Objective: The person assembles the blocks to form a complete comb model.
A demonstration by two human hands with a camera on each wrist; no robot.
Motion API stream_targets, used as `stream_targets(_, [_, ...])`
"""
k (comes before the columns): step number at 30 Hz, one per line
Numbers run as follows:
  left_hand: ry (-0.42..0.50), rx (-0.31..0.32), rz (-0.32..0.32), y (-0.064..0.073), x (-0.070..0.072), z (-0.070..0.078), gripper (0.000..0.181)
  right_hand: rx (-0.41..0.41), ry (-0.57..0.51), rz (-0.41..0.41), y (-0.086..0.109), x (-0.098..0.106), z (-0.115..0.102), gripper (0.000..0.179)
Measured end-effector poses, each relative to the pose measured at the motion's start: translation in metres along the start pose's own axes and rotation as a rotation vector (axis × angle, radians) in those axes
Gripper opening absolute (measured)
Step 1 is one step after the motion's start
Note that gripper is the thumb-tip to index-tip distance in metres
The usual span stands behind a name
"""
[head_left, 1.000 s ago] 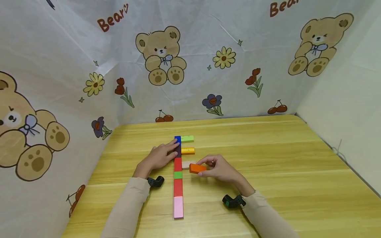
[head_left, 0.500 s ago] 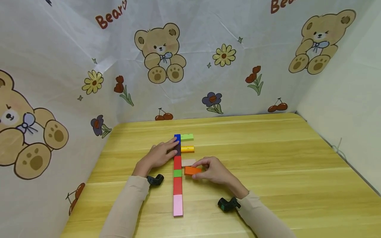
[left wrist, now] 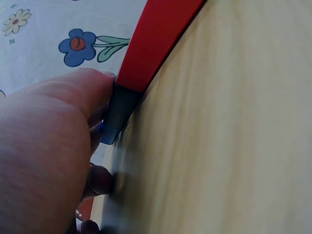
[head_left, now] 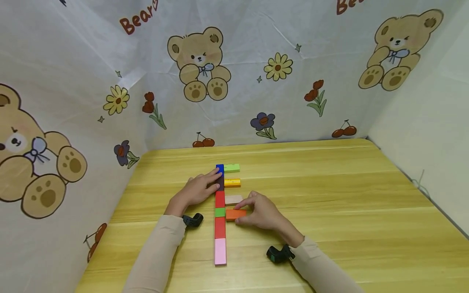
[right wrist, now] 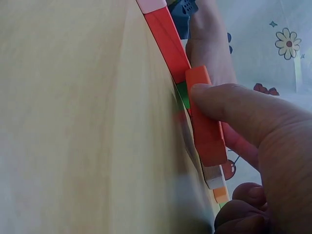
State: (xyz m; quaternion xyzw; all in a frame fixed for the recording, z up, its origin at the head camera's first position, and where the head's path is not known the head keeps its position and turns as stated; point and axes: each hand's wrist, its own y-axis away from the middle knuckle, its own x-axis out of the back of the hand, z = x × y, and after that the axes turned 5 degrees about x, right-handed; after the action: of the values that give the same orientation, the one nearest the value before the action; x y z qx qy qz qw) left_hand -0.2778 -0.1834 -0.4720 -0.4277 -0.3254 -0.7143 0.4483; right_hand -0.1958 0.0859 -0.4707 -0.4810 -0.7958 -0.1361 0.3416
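Observation:
In the head view my right hand [head_left: 261, 211] pinches an orange block [head_left: 235, 214] between thumb and index finger. One end of the block is right at the green block [head_left: 220, 212] in a long row. The right wrist view shows the thumb pressed on the near side of the orange block [right wrist: 207, 129]. My left hand [head_left: 196, 190] rests its fingertips on the dark block [head_left: 220, 180] and the blue block [head_left: 219, 167] at the row's far end. Two red blocks [head_left: 220, 228] and a pink block [head_left: 220, 251] complete the visible row.
To the right of the row, a light green block [head_left: 232, 167], a yellow block [head_left: 233, 183] and a pale wood block [head_left: 233, 200] stick out sideways. The wooden table [head_left: 329, 195] meets a bear-print cloth [head_left: 234, 122] at the back.
My right hand has brought the orange block left and down, from over the pale wood block to beside the green block. The left hand has stayed on the row.

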Motion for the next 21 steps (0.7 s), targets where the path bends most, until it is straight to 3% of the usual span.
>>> stream_targets(11, [-0.006, -0.012, 0.008, -0.0019, -0.0003, -0.0004, 0.056, 0.014, 0.146, 0.019, -0.0007, -0.0043, -0.0005, 0.029])
stream_targets(21, [-0.007, 0.007, -0.002, -0.0017, -0.0007, -0.0011, 0.056, 0.009, 0.144, 0.008, -0.0003, -0.0033, -0.0040, 0.035])
